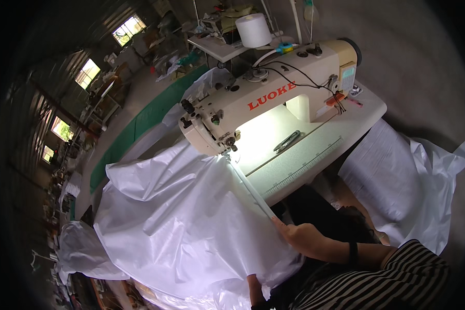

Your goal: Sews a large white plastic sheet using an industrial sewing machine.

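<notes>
A large white plastic sheet [181,217] lies heaped over the near left of the sewing table [356,116], its folded edge running up to the needle of the cream sewing machine [263,98]. The right hand [302,237] pinches that edge at its near end. The left hand [254,289] is mostly hidden under the sheet's lower border; its grip cannot be told. A white thread cone [253,30] stands far behind, more white sheeting [403,181] to the right.

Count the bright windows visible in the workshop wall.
4. One window sits top left, a second below it, a third lower still, and a fourth at the far left. Others may be hidden in the dark rim.
</notes>
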The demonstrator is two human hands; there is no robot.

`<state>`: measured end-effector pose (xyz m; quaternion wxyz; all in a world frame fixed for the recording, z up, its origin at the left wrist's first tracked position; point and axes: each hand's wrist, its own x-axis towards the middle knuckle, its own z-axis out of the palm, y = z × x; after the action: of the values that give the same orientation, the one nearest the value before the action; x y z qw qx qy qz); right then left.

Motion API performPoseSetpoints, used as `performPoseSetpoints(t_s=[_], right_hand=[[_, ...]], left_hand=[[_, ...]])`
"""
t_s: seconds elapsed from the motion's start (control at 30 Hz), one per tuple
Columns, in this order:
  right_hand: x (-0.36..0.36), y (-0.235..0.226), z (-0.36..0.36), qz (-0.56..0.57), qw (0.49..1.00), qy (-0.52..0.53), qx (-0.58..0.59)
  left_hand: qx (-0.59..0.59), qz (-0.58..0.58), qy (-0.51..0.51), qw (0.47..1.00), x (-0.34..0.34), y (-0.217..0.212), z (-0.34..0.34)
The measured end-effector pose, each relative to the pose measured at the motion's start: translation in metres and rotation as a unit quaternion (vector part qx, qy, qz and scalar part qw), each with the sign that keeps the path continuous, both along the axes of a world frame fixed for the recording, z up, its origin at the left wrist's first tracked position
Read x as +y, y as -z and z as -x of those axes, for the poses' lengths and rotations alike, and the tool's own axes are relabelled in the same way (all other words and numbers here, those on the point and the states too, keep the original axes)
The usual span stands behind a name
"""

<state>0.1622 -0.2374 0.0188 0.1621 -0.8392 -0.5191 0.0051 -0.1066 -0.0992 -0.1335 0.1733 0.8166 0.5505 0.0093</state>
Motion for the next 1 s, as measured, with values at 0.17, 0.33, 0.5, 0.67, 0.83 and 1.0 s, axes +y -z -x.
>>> performPoseSetpoints(t_s=[0.17,0.33,0.5,0.67,0.83,1.0], right_hand=[[0.001,-0.008,0.0,-0.069,0.991,-0.02,0.113],[0.024,-0.016,-0.001,0.048,0.995,-0.045,0.073],[0.063,-0.01,-0.025,0.056,0.998,-0.01,-0.006],[0.097,-0.002,-0.065,-0.039,0.993,0.03,0.109],[0.142,-0.009,-0.099,0.065,0.997,0.028,0.021],[0.149,-0.004,-0.106,0.127,0.99,0.019,-0.062]], left_hand=[[-0.303,0.024,-0.227,0.925,0.004,-0.027,0.003],[-0.466,0.039,-0.233,0.853,0.032,-0.127,0.011],[-0.404,-0.029,-0.203,0.892,0.06,-0.18,-0.04],[-0.412,-0.037,-0.06,0.909,0.1,-0.195,-0.079],[-0.484,-0.144,0.032,0.863,0.125,-0.193,-0.116],[-0.382,-0.202,0.015,0.902,0.134,-0.199,-0.137]])
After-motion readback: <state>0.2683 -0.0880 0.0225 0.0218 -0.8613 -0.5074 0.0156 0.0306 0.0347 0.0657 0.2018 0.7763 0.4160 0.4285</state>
